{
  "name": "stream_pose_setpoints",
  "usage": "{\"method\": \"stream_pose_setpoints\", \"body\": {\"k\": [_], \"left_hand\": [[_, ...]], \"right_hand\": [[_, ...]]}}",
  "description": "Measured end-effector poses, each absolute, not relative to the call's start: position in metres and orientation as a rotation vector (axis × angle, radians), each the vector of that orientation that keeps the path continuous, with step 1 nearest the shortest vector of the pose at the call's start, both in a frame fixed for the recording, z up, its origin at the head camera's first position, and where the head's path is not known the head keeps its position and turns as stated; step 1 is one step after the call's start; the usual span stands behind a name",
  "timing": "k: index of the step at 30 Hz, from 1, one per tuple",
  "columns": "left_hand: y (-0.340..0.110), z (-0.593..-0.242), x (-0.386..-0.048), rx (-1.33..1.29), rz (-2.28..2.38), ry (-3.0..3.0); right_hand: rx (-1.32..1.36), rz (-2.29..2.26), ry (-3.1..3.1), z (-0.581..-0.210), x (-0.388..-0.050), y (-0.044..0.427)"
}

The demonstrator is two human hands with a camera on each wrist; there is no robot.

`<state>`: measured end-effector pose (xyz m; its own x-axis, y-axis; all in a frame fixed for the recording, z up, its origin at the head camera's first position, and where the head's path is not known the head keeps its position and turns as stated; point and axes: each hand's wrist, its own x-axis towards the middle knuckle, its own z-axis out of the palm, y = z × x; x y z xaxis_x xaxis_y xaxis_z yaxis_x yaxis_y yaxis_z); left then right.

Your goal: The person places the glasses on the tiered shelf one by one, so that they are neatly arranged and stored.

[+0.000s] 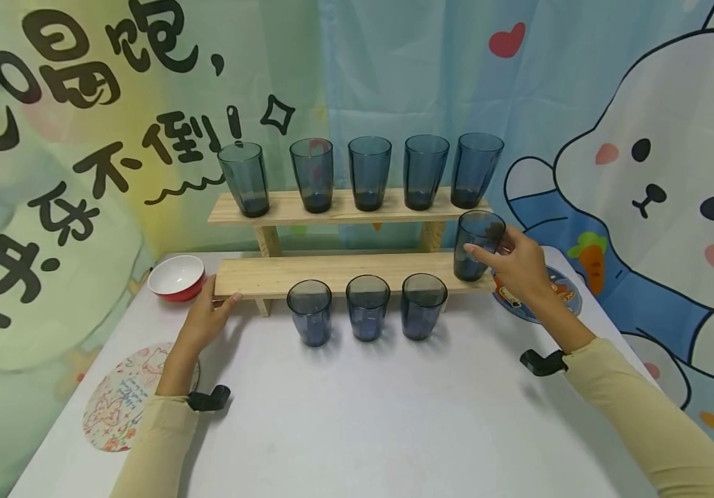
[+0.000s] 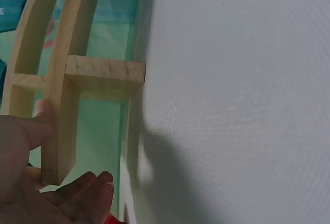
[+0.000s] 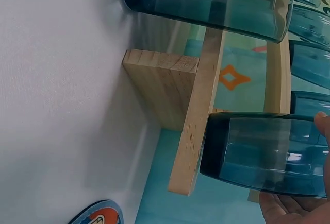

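A two-tier wooden rack stands on the white table. My right hand grips a blue glass at the right end of the lower shelf; in the right wrist view the glass has its base against the shelf board. My left hand holds the left end of that shelf. In the left wrist view the thumb of this hand lies on the board, other fingers beyond its end. Several upright glasses line the upper shelf. Three more stand on the table before the rack.
A red and white bowl sits left of the rack. One round patterned mat lies at the front left, another mat under the right forearm's side. A printed curtain hangs behind the table.
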<state>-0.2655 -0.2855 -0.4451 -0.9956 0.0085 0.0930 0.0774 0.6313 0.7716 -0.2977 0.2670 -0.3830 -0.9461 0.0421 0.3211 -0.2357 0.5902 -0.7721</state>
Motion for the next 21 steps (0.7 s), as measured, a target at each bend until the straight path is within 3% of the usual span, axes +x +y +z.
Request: {"method": "stream_pose_setpoints", "body": {"k": [14, 21], "left_hand": [[-0.286, -0.443, -0.262, -0.056, -1.31, -2.769], [-0.286, -0.442, -0.262, -0.061, -1.314, -2.777]], "right_hand": [[0.152, 1.39, -2.603, -0.382, -0.296, 0.268], [0.1, 1.381, -2.552, -0.373, -0.28, 0.272]]}}
